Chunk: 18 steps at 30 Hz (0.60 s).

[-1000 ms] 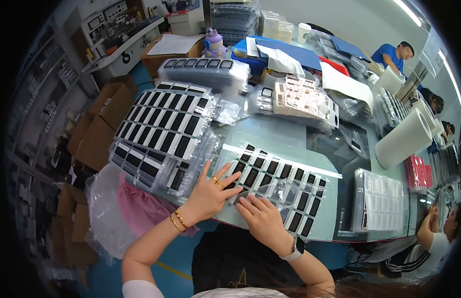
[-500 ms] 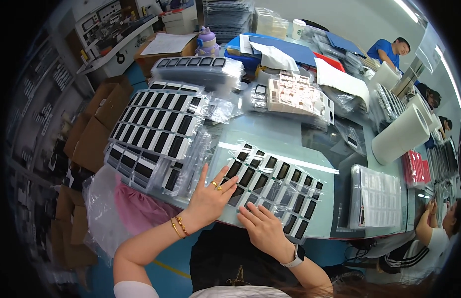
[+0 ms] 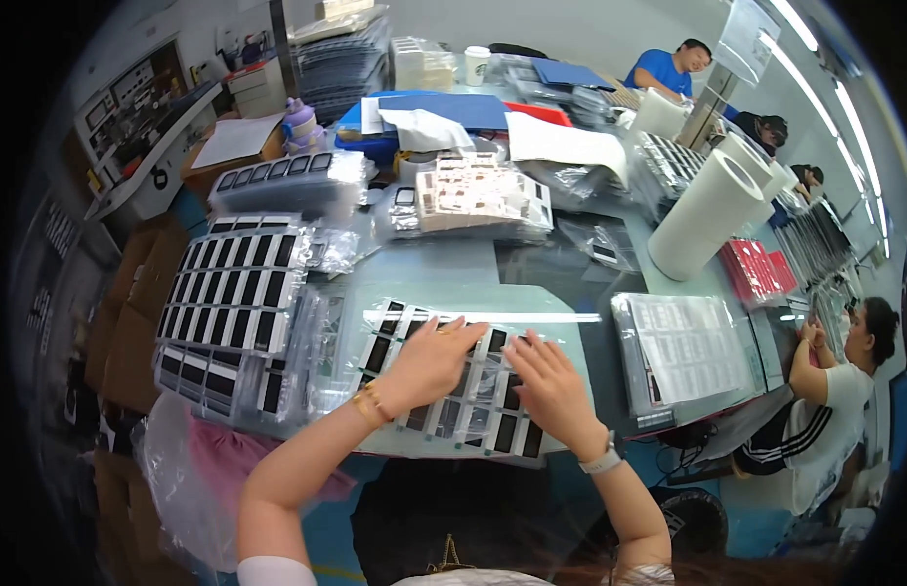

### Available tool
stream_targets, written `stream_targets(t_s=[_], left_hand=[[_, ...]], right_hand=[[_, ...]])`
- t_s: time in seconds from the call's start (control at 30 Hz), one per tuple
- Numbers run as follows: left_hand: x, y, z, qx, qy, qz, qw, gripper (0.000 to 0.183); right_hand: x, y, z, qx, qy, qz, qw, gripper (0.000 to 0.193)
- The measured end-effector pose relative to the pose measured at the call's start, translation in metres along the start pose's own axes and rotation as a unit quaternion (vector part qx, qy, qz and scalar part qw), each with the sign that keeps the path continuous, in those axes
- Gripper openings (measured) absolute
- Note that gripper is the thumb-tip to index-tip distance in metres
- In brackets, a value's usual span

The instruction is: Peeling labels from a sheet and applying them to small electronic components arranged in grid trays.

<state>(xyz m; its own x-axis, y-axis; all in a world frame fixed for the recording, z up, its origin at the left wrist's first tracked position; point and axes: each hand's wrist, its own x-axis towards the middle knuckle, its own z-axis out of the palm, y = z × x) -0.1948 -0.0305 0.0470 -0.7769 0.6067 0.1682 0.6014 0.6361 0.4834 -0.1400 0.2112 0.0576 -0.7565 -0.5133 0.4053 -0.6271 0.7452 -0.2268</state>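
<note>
A clear plastic tray (image 3: 461, 422), with rows of dark rectangular panels in pale frames, lies on the glass-like tabletop in front of me. My left hand (image 3: 432, 363) rests over its upper middle, fingers stretched toward the far edge. On the tray's right part lies my right hand (image 3: 553, 391), its fingers extended and close to those of the left. Both palms face down and cover some of the panels. Something clear and shiny, perhaps film, shows over the panels between my hands.
Stacked trays of similar panels (image 3: 229, 283) stand at the left. To the right lie bagged white sheets (image 3: 683, 342), with white rolls (image 3: 707, 215) and red packets (image 3: 756, 269) behind. A stack of pale pieces (image 3: 473, 195) sits farther back. A co-worker (image 3: 844, 361) sits at the right.
My left hand has moved right across the tray, toward its far edge. My right hand has slid farther along it, to the right side. The whole view has turned rightward.
</note>
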Motion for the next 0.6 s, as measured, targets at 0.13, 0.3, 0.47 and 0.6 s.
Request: stream_targets(t_s=[0.13, 0.3, 0.47, 0.6], left_hand=[[0.039, 0.004, 0.030, 0.029, -0.076, 0.011, 0.997, 0.047], [0.034, 0.006, 0.037, 0.074, -0.094, 0.009, 0.993, 0.050], [0.036, 0.006, 0.036, 0.091, -0.103, 0.014, 0.990, 0.050], [0.039, 0.006, 0.034, 0.071, -0.099, 0.011, 0.992, 0.050]], right_hand=[[-0.008, 0.013, 0.036, -0.036, 0.030, -0.028, 0.998, 0.046], [-0.016, -0.005, 0.051, -0.038, 0.073, -0.008, 0.997, 0.027], [-0.014, -0.023, 0.055, -0.077, 0.090, 0.028, 0.993, 0.029], [-0.016, -0.020, 0.044, -0.025, 0.072, 0.075, 0.994, 0.033]])
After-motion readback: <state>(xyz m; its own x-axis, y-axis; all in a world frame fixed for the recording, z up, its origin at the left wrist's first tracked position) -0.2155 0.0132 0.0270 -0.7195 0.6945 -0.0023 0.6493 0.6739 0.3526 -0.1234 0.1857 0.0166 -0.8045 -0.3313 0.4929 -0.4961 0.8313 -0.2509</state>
